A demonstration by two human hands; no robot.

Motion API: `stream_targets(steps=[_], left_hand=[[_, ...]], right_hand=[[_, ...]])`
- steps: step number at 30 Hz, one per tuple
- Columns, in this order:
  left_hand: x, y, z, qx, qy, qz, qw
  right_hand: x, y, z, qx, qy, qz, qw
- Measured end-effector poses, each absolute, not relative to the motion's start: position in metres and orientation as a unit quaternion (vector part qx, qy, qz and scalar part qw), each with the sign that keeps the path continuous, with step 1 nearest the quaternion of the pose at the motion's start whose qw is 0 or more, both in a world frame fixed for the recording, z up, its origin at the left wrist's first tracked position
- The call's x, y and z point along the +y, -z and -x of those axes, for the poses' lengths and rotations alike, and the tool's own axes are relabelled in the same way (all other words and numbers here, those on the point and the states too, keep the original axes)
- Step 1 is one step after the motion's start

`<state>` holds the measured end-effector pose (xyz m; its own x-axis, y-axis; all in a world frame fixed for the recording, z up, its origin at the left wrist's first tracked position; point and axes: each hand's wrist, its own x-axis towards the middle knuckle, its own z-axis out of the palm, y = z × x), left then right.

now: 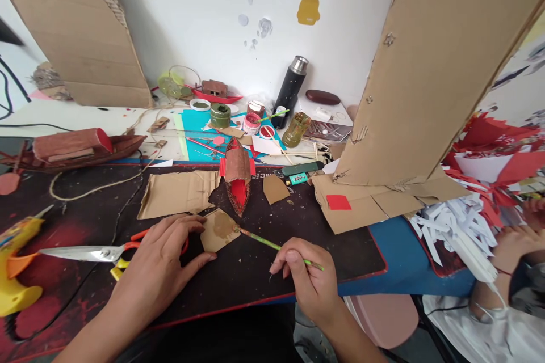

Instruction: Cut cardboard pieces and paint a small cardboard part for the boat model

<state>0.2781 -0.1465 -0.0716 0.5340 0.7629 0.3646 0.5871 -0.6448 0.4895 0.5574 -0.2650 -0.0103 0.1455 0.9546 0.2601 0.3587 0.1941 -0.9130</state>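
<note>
My left hand [164, 258] rests on the dark mat, thumb and fingers pinching the edge of a small cardboard piece [218, 230] to hold it flat. My right hand [304, 275] is closed round a green paintbrush [276, 247]. The brush tip touches the cardboard piece, where a brown-green patch of paint shows. Just beyond the piece stands a small red and brown model boat [237, 178], bow pointing toward me.
Scissors [91, 252] lie under my left hand, a yellow glue gun [17, 269] at far left. Paint jars [252, 122], a black flask [290, 89] and a bigger model boat [72, 147] sit behind. Cardboard sheets [430, 74] stand right. Another person's hands [511, 249] work at the right edge.
</note>
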Motion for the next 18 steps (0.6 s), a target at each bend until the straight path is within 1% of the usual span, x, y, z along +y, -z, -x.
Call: stream_targets(steps=[7, 11, 18], left_hand=[[-0.147, 0.073, -0.279, 0.384, -0.275, -0.872, 0.127], [-0.146, 0.073, -0.279, 0.383, -0.271, -0.875, 0.122], [-0.146, 0.073, -0.279, 0.381, -0.276, -0.874, 0.124]], right_hand=[[-0.272, 0.014, -0.548, -0.58, -0.297, 0.547, 0.526], [-0.268, 0.017, -0.542, -0.609, -0.293, 0.523, 0.519], [-0.265, 0.022, -0.549, -0.572, -0.28, 0.555, 0.536]])
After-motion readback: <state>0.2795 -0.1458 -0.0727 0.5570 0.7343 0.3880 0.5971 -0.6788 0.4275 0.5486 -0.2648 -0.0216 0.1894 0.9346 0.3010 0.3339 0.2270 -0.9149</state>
